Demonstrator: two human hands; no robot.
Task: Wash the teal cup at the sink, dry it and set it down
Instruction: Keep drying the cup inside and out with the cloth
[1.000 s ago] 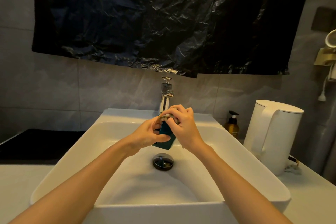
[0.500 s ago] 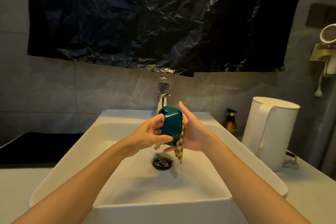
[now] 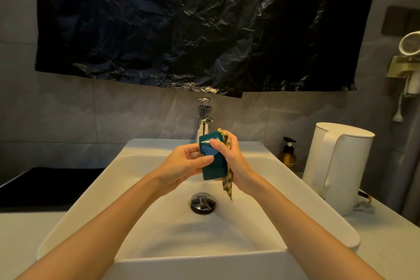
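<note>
Since half a second ago the teal cup (image 3: 213, 161) has turned from lying rounded side up to standing nearly upright, and the right hand (image 3: 237, 161), then flat behind it, has folded a digit over the cup's front.

The cup hangs in the air above the sink (image 3: 197, 257), over the drain (image 3: 203, 203) and just in front of the faucet (image 3: 204, 120). Its long axis runs up and down with a slight lean. I cannot tell which end is the mouth.

The left hand (image 3: 181, 163) has a closed grip on the cup from the left, thumb across the front wall. The right hand's grip is closed on a checked cloth (image 3: 228, 185), pressing it against the cup's right side. One tail of the cloth hangs below the palm.

Drying looks under way. The cup lies between both hands and touches each, but the left hand alone seems to carry it. So that hand is likely best placed for setting it down on the surface (image 3: 27, 234) beside the sink.
</note>
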